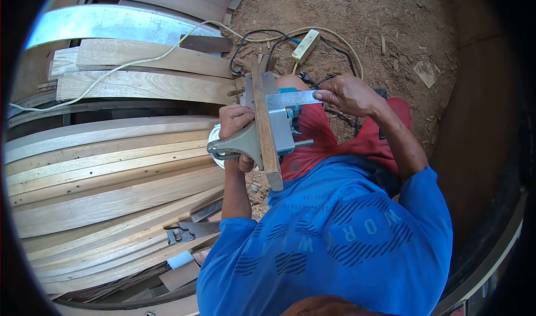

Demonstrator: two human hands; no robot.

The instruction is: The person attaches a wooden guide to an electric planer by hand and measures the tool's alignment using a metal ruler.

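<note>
My left hand [235, 121] is closed around the near side of a power tool [283, 127] with a flat metal base and teal parts. A grey curved handle-like part [237, 144] sticks out beside that hand. A narrow wooden strip [264, 120] lies along the tool's base, crossing it lengthwise. My right hand [353, 95] pinches the end of a steel ruler [291, 99] between thumb and fingers. The ruler lies across the base, its far end meeting the wooden strip. The tool's underside is partly hidden by the strip and my hand.
Long boards [111, 187] are stacked on the left, with a handsaw [192, 232] lying on them. A white extension socket [306, 47] and a pale cable [209, 23] lie on the shaving-covered ground [357, 9]. A white round container [216, 143] stands behind my left hand.
</note>
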